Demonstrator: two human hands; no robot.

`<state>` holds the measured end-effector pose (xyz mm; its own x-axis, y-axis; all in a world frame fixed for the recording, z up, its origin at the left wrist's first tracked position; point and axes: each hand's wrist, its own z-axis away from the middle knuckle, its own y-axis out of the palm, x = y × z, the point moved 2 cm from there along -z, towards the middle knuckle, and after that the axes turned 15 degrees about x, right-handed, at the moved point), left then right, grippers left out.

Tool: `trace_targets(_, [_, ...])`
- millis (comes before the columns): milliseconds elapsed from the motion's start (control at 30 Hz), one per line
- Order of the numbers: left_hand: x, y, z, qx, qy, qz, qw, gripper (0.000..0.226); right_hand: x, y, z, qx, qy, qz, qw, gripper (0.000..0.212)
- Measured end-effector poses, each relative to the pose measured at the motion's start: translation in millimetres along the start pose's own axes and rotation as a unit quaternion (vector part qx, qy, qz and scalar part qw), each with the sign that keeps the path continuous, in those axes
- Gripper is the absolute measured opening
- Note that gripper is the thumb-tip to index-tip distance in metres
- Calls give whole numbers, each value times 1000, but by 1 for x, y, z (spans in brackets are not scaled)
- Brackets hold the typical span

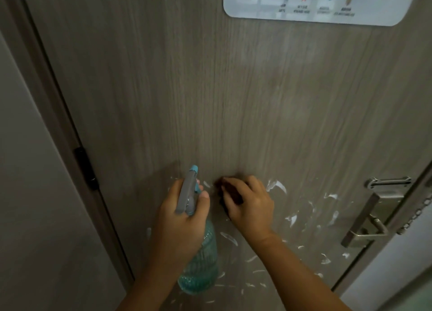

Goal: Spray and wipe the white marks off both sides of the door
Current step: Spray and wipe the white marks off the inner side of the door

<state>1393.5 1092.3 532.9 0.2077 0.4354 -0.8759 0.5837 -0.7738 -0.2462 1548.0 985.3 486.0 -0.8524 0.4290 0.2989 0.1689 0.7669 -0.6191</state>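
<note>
White marks (278, 185) still fleck the lower door (233, 100) toward the handle (364, 219); the right hand (250, 200) presses a dark cloth (230, 193) on them, fingers curled round it; the left hand (182, 214) grips the spray bottle (198, 264); wiping looks barely begun, so next, I'd say, sweep rightward.

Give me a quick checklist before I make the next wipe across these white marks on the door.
1. Cloth in the right hand: ok, the dark cloth is pressed on the door.
2. Spray bottle held by the left hand: ok.
3. Nozzle aimed at the door: ok.
4. White marks gone: not ok, many remain toward the door handle.
5. Marks wet enough: cannot tell.
6. Liquid left in the bottle: ok.
</note>
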Motion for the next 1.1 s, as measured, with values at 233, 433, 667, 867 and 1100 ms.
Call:
trace_targets(233, [-4, 6, 0, -12, 4, -2, 1000, 9, -14, -37, -36, -123, 49, 8, 991, 24])
trace_targets(433, [-11, 17, -1, -15, 7, -1, 1000, 13, -9, -10, 1, 3, 24, -26, 999, 22])
trace_targets(667, [-18, 29, 0, -16, 0, 4, 1000, 8, -31, -106, -62, -242, 88, -72, 964, 24])
trace_targets(867, [-27, 40, -3, -28, -13, 24, 999, 9, -34, -52, -49, -96, 10, 69, 993, 35])
trace_targets(1100, [-37, 56, 0, -25, -30, 29, 999, 10, -25, -56, -14, -33, 123, -218, 968, 23])
